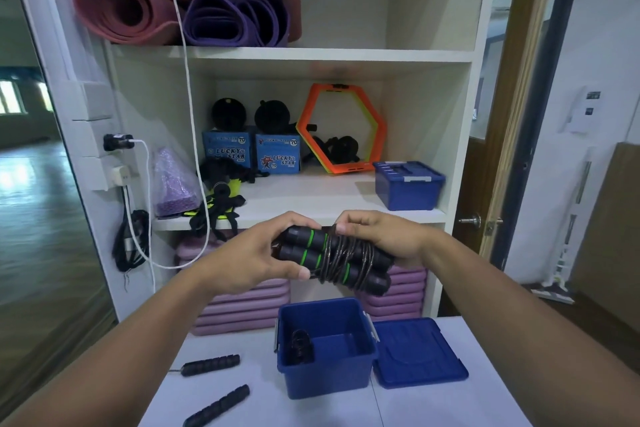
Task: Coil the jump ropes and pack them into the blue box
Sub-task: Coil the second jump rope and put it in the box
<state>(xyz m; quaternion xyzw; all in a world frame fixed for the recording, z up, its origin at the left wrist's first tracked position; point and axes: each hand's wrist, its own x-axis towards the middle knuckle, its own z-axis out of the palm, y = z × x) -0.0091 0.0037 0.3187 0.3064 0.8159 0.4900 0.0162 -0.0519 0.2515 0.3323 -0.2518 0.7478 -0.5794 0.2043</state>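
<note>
Both hands are gripping a jump rope (332,255) above the open blue box (325,367): left hand (256,258) holding its handles, right hand (384,236) pinching the coiled cord.

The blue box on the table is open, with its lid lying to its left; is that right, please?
Not quite: the head view shows the blue box open on the table, but its lid lies to its right, not its left.

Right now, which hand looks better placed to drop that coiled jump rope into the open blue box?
Probably the left hand: it grips both handles of the jump rope, while the right hand seems busy pinching the cord. The blue box sits just below.
</note>
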